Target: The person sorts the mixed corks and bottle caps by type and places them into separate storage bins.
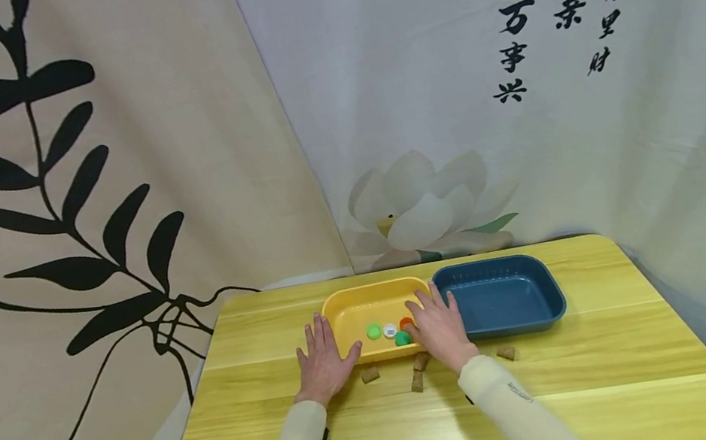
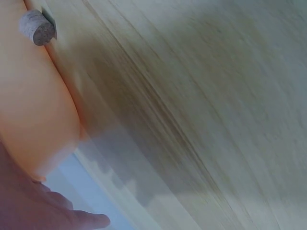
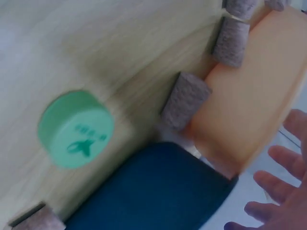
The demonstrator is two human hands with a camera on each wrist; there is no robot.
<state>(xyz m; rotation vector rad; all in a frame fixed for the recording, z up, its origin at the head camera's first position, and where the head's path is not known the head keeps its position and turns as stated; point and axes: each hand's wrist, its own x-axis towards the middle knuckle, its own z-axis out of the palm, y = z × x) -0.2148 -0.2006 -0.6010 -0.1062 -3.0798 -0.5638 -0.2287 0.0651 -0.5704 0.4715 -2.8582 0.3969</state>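
A yellow tray point(image 1: 355, 307) on the table holds several bottle caps: a light green cap point(image 1: 373, 332), a white cap point(image 1: 390, 331), an orange cap point(image 1: 406, 323) and a darker green cap point(image 1: 402, 338). My left hand point(image 1: 324, 365), fingers extended, rests along the tray's left side. At its right side is my right hand point(image 1: 439, 325), fingers spread and partly over the rim, close to the orange cap. Whether those fingertips touch the tray is unclear. In the right wrist view, a larger green cap point(image 3: 76, 129) stands on the table, hidden in the head view.
A blue tray point(image 1: 501, 293) sits right beside the yellow one. In front of the trays lie several cork pieces, among them a left cork point(image 1: 370, 375), a middle cork point(image 1: 417, 381) and a right cork point(image 1: 506, 354). Printed curtains point(image 1: 213, 157) hang behind the wooden table point(image 1: 619, 347).
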